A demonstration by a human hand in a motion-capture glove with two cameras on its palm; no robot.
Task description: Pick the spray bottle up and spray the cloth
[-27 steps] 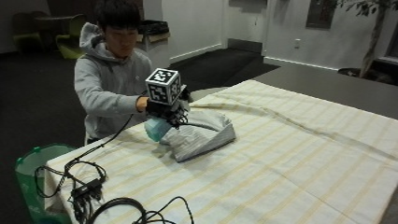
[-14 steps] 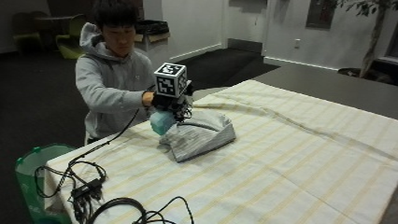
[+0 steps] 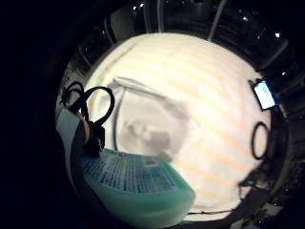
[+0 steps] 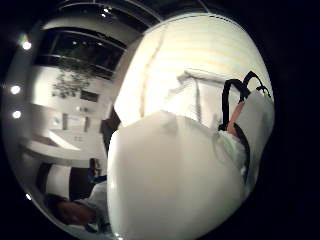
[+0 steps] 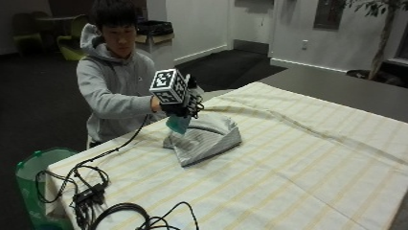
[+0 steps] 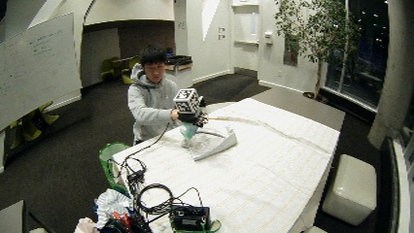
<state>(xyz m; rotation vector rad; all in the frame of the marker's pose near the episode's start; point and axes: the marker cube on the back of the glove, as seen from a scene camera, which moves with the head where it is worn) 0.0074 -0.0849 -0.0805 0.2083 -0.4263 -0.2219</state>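
There, the gloved right hand (image 5: 178,109) kept its grip closed round the green spray bottle (image 5: 178,124), lifted above the folded cloth (image 5: 204,139) on the counter (image 5: 306,163); only the palm view showed its printed label (image 3: 128,174).

Spray bottle's (image 5: 178,123) nozzle hidden by right hand (image 5: 176,108)

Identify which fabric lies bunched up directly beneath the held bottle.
The grey folded cloth, heaped under the spray bottle; the striped tablecloth lies flat across the table.
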